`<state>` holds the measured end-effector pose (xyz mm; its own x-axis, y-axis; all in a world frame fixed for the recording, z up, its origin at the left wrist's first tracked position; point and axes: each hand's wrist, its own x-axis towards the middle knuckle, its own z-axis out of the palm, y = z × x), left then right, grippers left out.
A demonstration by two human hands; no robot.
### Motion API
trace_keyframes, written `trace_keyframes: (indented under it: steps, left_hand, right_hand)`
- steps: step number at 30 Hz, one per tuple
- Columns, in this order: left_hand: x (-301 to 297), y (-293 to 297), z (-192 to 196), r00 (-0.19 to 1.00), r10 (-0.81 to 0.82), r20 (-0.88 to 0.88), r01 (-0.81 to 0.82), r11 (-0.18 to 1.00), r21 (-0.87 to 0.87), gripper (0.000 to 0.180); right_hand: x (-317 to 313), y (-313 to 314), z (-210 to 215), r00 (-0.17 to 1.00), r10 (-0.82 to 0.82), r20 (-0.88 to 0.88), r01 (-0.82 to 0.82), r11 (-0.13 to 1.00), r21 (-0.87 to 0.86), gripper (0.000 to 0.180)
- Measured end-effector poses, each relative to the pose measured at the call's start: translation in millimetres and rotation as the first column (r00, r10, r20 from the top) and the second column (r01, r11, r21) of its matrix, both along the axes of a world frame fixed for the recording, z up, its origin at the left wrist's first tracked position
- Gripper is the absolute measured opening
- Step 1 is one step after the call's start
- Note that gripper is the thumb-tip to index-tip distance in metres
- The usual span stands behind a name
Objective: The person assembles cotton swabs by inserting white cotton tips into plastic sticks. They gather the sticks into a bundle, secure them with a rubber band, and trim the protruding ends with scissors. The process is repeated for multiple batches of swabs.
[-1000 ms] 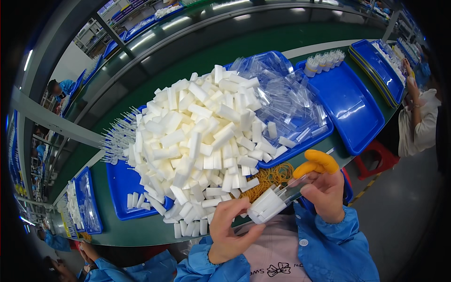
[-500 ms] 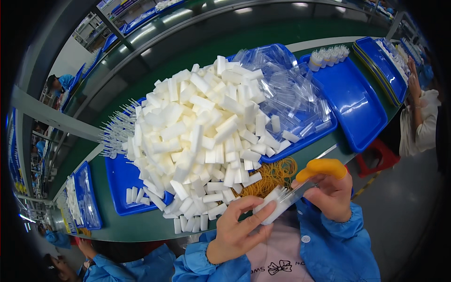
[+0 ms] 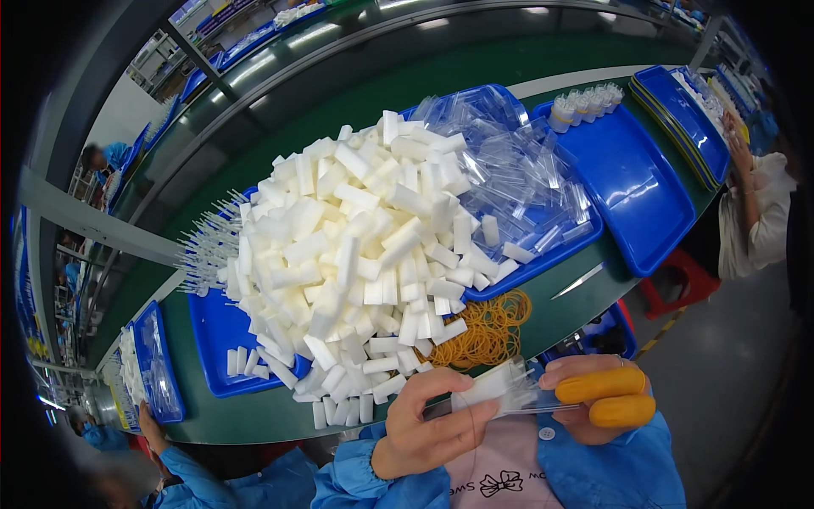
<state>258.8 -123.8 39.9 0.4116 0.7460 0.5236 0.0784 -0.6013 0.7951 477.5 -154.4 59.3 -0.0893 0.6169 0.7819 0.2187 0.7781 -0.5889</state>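
My left hand (image 3: 434,428) is closed around a white foam-like block (image 3: 482,390) with clear plastic pieces (image 3: 519,392) beside it. At the other end of these clear pieces, my right hand (image 3: 598,403) grips with bent fingers, two of them in orange-yellow finger cots (image 3: 600,384). Both hands are close together in front of my body, past the table's near edge. How the block and the plastic are joined I cannot tell. Beyond the hands rises a big heap of similar white blocks (image 3: 348,229), and a pile of orange-brown rubber bands (image 3: 487,331) lies at its near right side.
Clear plastic pieces (image 3: 517,161) fill a blue tray behind the heap. A blue tray (image 3: 636,195) to the right holds several white-and-clear bundles (image 3: 585,106). Thin spiky white pieces (image 3: 208,242) lie left. A pointed metal tool (image 3: 579,280) rests near the edge. Co-workers sit on both sides.
My right hand has come down and turned, so its covered fingers now lie across the end of the clear plastic. The left hand keeps its hold on the block, which now lies flatter.
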Motion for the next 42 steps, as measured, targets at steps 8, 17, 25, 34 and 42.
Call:
trace_keyframes:
  steps: [8,17,25,34,42]
  left_hand:
    - [-1.4,2.7,1.8,0.999,-0.035,-0.037,0.038,0.996,0.081,0.038]
    - [1.5,-7.0,6.2,0.983,0.094,-0.156,-0.097,0.995,-0.016,0.037]
    - [3.1,-2.2,-2.7,0.997,-0.055,-0.046,0.032,0.917,-0.398,0.085]
    - [12.5,-3.2,-22.4,0.756,-0.008,0.654,0.644,-0.17,-0.746,0.074]
    - [4.4,-9.6,-44.8,0.669,0.113,0.735,0.743,-0.056,-0.667,0.057]
  right_hand:
    - [-8.1,-2.0,7.5,0.863,-0.048,-0.502,-0.212,0.868,-0.448,0.028]
    - [-5.1,-4.0,12.5,0.894,-0.129,-0.429,-0.169,0.79,-0.589,0.033]
    - [-2.2,16.8,1.0,0.921,-0.033,-0.387,-0.239,0.738,-0.631,0.044]
    - [12.6,45.7,5.0,0.931,0.358,0.073,-0.172,0.603,-0.779,0.061]
    - [-10.1,18.0,-2.3,0.863,0.348,0.366,-0.093,0.822,-0.562,0.091]
